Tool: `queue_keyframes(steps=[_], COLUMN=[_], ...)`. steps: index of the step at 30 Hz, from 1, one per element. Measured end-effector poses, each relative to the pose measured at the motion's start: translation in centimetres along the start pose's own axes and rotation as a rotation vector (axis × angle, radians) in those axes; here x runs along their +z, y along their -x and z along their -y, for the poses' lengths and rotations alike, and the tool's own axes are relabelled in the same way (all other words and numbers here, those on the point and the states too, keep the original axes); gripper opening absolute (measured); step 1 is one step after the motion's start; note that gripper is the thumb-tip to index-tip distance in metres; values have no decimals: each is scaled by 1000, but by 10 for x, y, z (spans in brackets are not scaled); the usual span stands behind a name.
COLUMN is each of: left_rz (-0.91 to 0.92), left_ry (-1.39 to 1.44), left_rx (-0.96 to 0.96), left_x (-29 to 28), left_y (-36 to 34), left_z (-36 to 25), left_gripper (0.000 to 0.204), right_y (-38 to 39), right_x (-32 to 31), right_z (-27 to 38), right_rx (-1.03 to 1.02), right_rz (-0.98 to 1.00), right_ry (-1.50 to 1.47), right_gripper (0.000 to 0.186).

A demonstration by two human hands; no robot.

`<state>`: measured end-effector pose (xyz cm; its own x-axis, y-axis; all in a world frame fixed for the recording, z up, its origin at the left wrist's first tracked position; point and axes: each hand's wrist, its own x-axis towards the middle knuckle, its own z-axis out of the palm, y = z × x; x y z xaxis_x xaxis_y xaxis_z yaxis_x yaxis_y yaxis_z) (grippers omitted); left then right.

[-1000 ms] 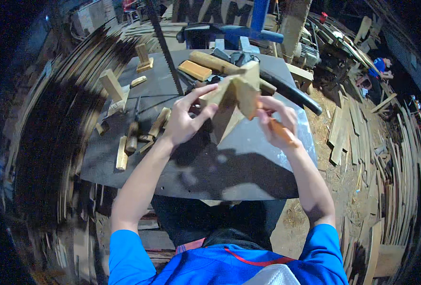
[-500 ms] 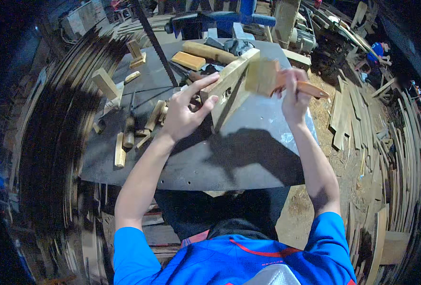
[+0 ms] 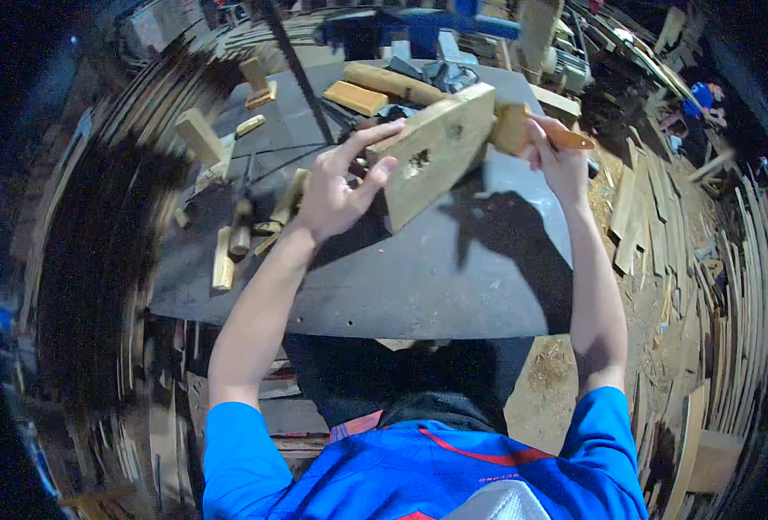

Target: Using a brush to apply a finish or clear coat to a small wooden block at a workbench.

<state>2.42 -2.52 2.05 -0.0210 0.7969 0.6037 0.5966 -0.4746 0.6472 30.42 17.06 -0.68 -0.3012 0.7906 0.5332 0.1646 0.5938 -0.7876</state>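
My left hand [image 3: 342, 184] grips the near left end of a thick wooden board [image 3: 436, 165], thumb on its face and fingers over the top edge. The board is tilted up on its edge on the grey table [image 3: 384, 290], and its face has a rough dark hole and a knot. In my right hand [image 3: 559, 165] is a wide paintbrush [image 3: 566, 136] with an orange-brown handle, held in closed fingers. Its pale bristles are at the far right end of the board; whether they touch it I cannot tell.
Left on the table lie a mallet-like tool [image 3: 242, 227], small wood blocks [image 3: 223, 260] and an upright block [image 3: 197, 137]. Behind the board are an orange-brown block [image 3: 355, 98] and a round wooden piece [image 3: 392, 82]. Planks [image 3: 635, 208] lie on the floor at right. Another person [image 3: 703, 97] is far right.
The brush has moved from in front of the board's face to its far right end. The board has turned so that more of its face shows. My left hand keeps its grip.
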Motion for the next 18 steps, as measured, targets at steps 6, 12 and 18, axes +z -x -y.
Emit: queue_keyframes(steps=[6, 12, 18], left_rz=[37, -15, 15], left_ry=[-89, -48, -43], left_rx=[74, 101, 97], left_x=[5, 3, 2], left_y=[-1, 1, 0], left_z=[11, 10, 10], left_gripper=[42, 42, 40], right_y=[7, 4, 8], right_x=[-7, -9, -12], right_z=[17, 5, -3], right_rx=[19, 71, 361], right_rz=[-80, 50, 145], right_ry=[-318, -362, -390], right_gripper=[41, 40, 33])
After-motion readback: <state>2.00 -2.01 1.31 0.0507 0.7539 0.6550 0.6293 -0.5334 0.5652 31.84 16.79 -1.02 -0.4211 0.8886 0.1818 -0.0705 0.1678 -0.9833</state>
